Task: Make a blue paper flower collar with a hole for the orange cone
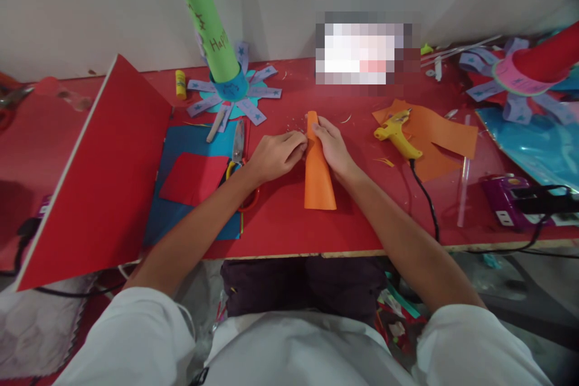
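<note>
A strip of orange paper (319, 184), curved or folded lengthwise, stands out over the red table between my hands. My right hand (333, 146) is wrapped round its upper right side, thumb near the top. My left hand (281, 154) is closed, with curled fingertips against the paper's left edge. Beside my left forearm lie scissors (238, 143), partly covered, and a red paper piece (194, 178) on a blue sheet (181, 140). To the right, a yellow glue gun (398, 136) rests on orange paper scraps (452, 134).
A red board (102, 175) stands upright at left. Behind my hands rises a green paper tube (210, 24) with purple strips round its base; a glue stick (180, 84) is beside it. At right are a purple power socket (504, 199), a black cord (425, 196) and a red tube (549, 57).
</note>
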